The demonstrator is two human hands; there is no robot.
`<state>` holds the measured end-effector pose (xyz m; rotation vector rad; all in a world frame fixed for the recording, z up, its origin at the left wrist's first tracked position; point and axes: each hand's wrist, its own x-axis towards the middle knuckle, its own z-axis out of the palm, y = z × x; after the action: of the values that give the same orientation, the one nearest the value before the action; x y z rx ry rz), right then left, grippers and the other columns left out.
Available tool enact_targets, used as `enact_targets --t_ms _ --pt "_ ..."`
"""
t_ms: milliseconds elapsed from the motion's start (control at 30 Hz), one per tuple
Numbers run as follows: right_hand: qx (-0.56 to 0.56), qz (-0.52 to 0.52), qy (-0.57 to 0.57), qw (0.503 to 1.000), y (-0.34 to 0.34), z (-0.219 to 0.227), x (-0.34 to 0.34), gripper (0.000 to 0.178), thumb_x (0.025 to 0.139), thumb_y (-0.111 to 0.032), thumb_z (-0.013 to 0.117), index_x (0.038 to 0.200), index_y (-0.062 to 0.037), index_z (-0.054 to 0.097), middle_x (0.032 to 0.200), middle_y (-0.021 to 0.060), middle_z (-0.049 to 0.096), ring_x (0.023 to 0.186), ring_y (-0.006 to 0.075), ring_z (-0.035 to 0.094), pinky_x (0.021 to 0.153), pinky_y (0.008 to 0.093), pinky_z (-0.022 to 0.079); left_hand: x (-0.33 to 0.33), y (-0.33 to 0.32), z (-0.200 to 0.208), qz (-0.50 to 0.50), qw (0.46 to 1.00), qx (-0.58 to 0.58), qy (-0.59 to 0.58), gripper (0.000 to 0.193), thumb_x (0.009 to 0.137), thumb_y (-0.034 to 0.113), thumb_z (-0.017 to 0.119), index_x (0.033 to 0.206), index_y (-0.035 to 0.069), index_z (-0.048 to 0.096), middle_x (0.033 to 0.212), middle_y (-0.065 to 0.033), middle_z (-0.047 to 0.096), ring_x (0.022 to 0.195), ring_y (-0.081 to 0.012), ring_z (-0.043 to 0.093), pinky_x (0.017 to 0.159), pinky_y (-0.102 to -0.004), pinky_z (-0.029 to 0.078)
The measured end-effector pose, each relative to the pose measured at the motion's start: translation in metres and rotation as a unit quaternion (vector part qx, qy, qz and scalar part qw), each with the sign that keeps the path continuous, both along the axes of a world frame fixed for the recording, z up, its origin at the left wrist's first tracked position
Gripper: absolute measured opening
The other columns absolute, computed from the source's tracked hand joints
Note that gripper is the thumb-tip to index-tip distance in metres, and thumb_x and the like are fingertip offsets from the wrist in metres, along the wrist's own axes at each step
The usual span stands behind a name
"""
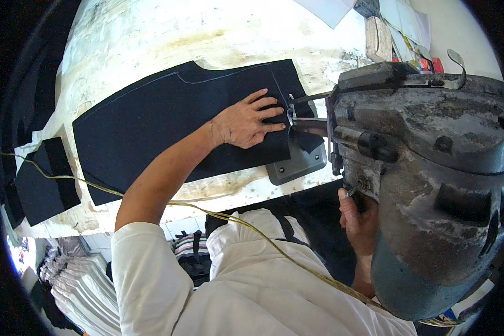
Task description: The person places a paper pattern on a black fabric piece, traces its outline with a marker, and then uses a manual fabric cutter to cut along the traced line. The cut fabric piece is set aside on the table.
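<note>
Basically, nearest me is my wht shirt [263, 280], w/ a yellowish cord [229, 217] crossing in front of it & on past the table [151, 39] edge. R side, the mach. [425, 145] is close: grey, scuffed, paint worn off in patches. My R hand [361, 221] is low beside it, thumb up at a small lever [351, 191]; fingers partly hidden, so can't tell if they're clamped on it. My L hand [246, 120] is palm down on the cloth [151, 117], fingers spread apart, pinching nothing, tips just beside the foot [290, 116]. Cloth's blk w/ a pale line near its far edge; lies flat on the table, R end at the foot & over a grey plate [294, 171]. Table's whitish, stained brown, v. bright toward the back. Smaller blk pieces [42, 193] sit at its L end. Below: pale tiles [179, 225] & a pale stack [84, 285], lower L. Farthest, top R: paper [327, 10] & a tan block [378, 40].
</note>
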<state>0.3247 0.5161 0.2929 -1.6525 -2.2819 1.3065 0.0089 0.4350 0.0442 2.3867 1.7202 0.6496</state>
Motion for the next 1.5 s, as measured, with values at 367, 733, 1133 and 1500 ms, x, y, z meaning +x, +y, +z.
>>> enact_targets --t_ms 367,733,1133,1500 --pt "0.002 0.048 0.020 0.999 0.015 -0.006 0.000 0.042 0.107 -0.039 0.075 0.083 -0.0065 0.065 0.061 0.0019 0.058 0.051 0.0126 0.055 0.051 0.0296 0.041 0.001 -0.001 -0.001 -0.001 1.000 -0.012 0.001 0.061 0.088 0.025 0.068 0.148 0.027 0.070 0.157 -0.0109 0.057 0.154 -0.0342 0.046 0.137 -0.0622 0.023" --pt "0.015 0.090 0.063 0.994 0.020 -0.002 -0.019 0.035 0.108 -0.034 0.075 0.087 -0.0072 0.066 0.065 0.0015 0.060 0.050 0.0091 0.058 0.046 0.0256 0.044 0.004 -0.002 -0.008 0.001 1.000 0.014 0.004 0.058 0.089 0.026 0.071 0.147 0.026 0.072 0.156 -0.0093 0.058 0.153 -0.0338 0.047 0.137 -0.0618 0.024" --pt "0.040 0.096 0.027 0.994 0.028 -0.010 -0.031 0.029 0.108 -0.028 0.075 0.096 -0.0045 0.064 0.068 0.0035 0.063 0.049 0.0077 0.058 0.043 0.0250 0.045 0.004 -0.003 -0.004 0.003 1.000 -0.005 0.027 0.051 0.097 0.030 0.067 0.147 0.028 0.073 0.155 -0.0067 0.059 0.154 -0.0288 0.046 0.139 -0.0596 0.021" --pt "0.048 0.108 0.079 0.990 0.034 -0.018 -0.038 0.062 0.109 -0.024 0.074 0.151 0.0027 0.038 0.075 0.0055 0.065 0.050 0.0081 0.058 0.041 0.0251 0.044 0.007 -0.004 -0.006 0.005 0.999 0.043 0.014 0.053 0.090 0.028 0.073 0.142 0.020 0.075 0.148 -0.0107 0.064 0.149 -0.0319 0.052 0.135 -0.0582 0.029"
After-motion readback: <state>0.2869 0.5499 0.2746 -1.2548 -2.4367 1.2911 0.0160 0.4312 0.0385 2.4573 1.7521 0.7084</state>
